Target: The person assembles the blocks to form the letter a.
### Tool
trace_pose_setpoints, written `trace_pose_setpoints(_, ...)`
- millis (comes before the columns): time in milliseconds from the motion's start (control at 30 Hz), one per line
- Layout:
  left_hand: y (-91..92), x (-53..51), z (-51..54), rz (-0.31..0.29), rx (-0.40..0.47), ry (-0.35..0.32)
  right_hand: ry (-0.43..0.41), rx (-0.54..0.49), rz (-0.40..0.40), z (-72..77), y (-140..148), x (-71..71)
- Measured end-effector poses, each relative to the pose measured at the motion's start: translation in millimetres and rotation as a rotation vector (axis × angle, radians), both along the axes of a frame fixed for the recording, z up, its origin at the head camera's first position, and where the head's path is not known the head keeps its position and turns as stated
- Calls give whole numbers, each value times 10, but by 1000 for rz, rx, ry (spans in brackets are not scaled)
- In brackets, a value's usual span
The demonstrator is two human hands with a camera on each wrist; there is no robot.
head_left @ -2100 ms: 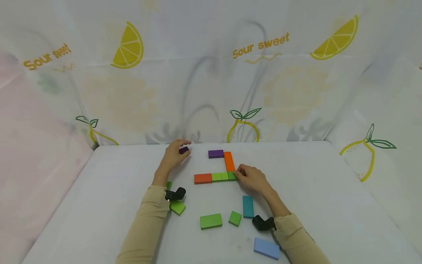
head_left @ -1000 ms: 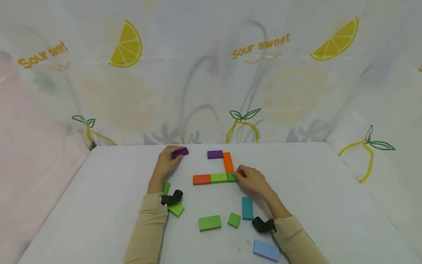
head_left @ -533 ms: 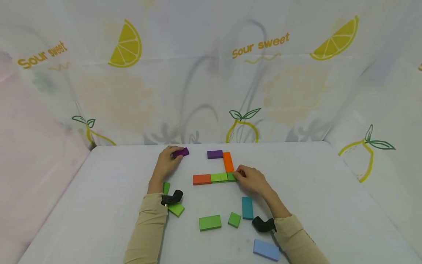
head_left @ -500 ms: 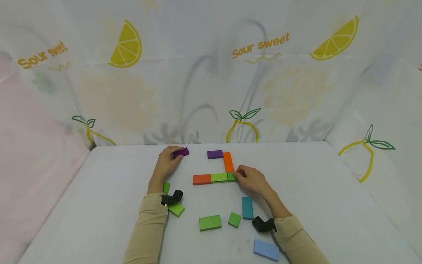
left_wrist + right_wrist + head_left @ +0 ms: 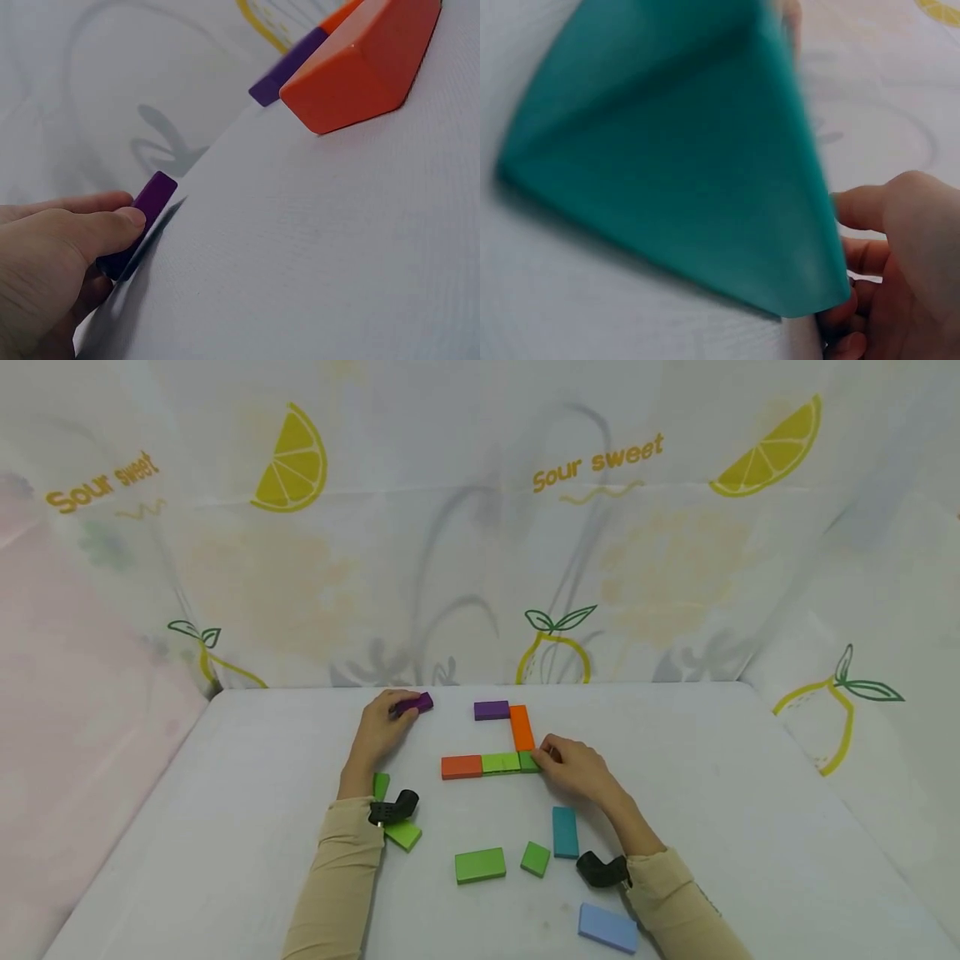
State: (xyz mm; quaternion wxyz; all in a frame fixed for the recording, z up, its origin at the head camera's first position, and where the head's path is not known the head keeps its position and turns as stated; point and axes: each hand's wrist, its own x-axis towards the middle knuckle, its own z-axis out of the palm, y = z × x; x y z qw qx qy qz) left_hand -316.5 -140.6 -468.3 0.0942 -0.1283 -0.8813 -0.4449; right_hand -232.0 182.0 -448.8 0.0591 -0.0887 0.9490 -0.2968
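Observation:
In the head view my left hand [image 5: 380,731] is at the far side of the table, left of the laid-out blocks. It pinches a dark purple block [image 5: 154,199] between thumb and fingers, tilted just over the table in the left wrist view. My right hand [image 5: 577,766] has its fingers curled at the right end of a green block [image 5: 528,762], gripping it and hiding that end. This block ends a row with a light green piece [image 5: 500,763] and a red-orange block [image 5: 461,767]. An orange block [image 5: 521,727] runs back from the row to a violet block [image 5: 491,710].
Nearer on the white table [image 5: 225,860] lie a green block [image 5: 480,866], a small green block [image 5: 535,858], a teal block [image 5: 565,832] and a light blue block [image 5: 607,927]. Two more green pieces, one a lime block [image 5: 405,834], lie partly under the left wrist. The teal block hides much of the right wrist view.
Since about two seconds ago my left hand has moved slightly left and nearer, and more of the dark purple block shows. It tilts slightly now. The right hand stays at the green block.

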Motion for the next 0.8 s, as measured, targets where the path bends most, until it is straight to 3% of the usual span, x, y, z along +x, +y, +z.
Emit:
trace_pose_setpoints(167,9,-5,5,-4,18,4,-13,5,17,21,17,4)
trace_pose_setpoints(433,47,44,38,-17,10,-46,-52,12,26,7,7,6)
trace_pose_setpoints(800,79,27,37,-53,25,-18,-56,-28,50,44,37,10)
